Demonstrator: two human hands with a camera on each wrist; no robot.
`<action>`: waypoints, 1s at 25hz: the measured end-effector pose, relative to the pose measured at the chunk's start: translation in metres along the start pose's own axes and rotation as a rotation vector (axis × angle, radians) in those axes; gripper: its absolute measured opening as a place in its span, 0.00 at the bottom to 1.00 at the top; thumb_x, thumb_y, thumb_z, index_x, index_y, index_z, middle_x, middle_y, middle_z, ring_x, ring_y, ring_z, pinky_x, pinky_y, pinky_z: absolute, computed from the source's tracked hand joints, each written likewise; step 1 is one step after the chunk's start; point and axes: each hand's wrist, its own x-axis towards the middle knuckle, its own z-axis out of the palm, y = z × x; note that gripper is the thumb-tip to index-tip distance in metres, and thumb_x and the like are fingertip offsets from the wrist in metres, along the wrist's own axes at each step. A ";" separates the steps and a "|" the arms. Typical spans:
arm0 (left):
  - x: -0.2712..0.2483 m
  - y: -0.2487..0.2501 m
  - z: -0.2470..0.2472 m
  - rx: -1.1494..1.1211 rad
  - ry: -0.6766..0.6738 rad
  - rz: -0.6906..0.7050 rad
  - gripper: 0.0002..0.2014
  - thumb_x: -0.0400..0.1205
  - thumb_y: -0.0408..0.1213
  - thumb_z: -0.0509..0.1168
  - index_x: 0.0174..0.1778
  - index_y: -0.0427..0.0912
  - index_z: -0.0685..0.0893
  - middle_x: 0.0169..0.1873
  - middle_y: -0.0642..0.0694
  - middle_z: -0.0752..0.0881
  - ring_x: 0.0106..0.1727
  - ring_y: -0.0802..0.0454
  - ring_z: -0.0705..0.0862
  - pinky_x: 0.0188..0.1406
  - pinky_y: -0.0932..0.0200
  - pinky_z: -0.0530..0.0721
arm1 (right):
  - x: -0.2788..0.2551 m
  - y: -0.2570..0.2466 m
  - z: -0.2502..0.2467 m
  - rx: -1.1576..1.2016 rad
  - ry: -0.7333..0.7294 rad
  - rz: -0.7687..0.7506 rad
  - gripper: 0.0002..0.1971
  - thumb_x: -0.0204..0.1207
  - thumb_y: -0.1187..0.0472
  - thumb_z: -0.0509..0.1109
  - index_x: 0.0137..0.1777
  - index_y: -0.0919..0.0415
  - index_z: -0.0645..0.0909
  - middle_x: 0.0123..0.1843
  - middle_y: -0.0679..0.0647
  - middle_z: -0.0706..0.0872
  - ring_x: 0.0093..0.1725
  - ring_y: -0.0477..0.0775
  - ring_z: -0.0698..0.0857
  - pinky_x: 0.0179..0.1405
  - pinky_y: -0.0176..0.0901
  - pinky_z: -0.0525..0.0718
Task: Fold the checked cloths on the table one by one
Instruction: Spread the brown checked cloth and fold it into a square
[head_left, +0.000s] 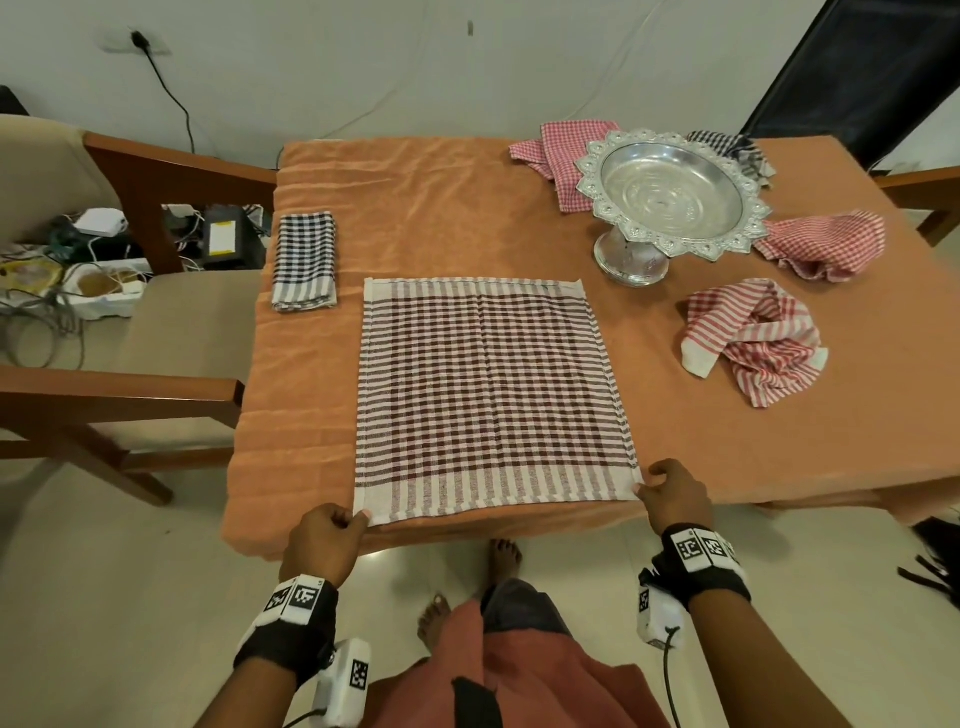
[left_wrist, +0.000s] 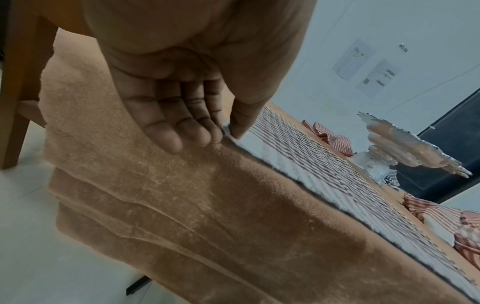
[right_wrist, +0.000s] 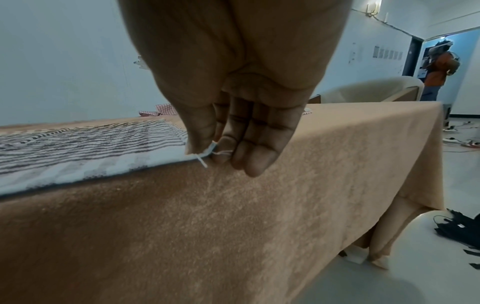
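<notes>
On the tabletop (head_left: 441, 208), draped in an orange terry cover, a brown checked cloth (head_left: 488, 395) lies spread flat at the centre, its near edge along the 6 o'clock edge. At 1 o'clock from it stands a silver pedestal bowl (head_left: 670, 200), tilted on its foot, with nothing in its basin. A red checked cloth (head_left: 561, 156) is tucked under the bowl's rim at 10 o'clock, a dark checked cloth (head_left: 737, 150) peeks out behind the rim at 1 o'clock, and another crumpled red cloth (head_left: 826, 244) lies just beside the bowl at 4 o'clock. A third crumpled red cloth with a white border (head_left: 753, 338) sits at 3 o'clock from the spread cloth, apart from it. A folded black checked cloth (head_left: 305, 260) lies at 10 o'clock, near the tabletop's side edge.

The left hand (head_left: 324, 540) pinches the spread cloth's near corner at 7 o'clock between thumb and fingertips (left_wrist: 215, 135). The right hand (head_left: 675, 493) pinches the corner at 5 o'clock in the same way, a loose thread (right_wrist: 202, 162) hanging there.

A wooden chair (head_left: 130, 322) with a beige seat stands at 9 o'clock, cables and boxes on the pale floor behind it.
</notes>
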 end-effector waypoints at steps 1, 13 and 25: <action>0.000 0.000 0.000 0.002 -0.005 -0.005 0.09 0.78 0.48 0.70 0.38 0.47 0.85 0.40 0.44 0.89 0.41 0.43 0.84 0.47 0.50 0.82 | 0.001 0.000 0.000 0.004 0.001 0.001 0.17 0.75 0.56 0.74 0.61 0.59 0.79 0.55 0.63 0.88 0.52 0.66 0.85 0.47 0.49 0.80; -0.032 0.063 0.018 -0.025 0.102 0.396 0.15 0.81 0.41 0.64 0.64 0.47 0.75 0.46 0.50 0.85 0.48 0.46 0.84 0.45 0.52 0.80 | -0.033 -0.062 0.017 -0.009 0.220 -0.267 0.22 0.82 0.44 0.60 0.66 0.59 0.78 0.66 0.61 0.79 0.64 0.64 0.78 0.66 0.59 0.74; 0.020 0.091 0.102 0.653 -0.093 0.574 0.40 0.80 0.60 0.49 0.85 0.47 0.43 0.84 0.42 0.39 0.84 0.39 0.39 0.82 0.41 0.38 | -0.035 -0.139 0.113 -0.308 -0.191 -0.704 0.36 0.81 0.35 0.34 0.85 0.53 0.52 0.87 0.52 0.47 0.85 0.56 0.44 0.82 0.57 0.37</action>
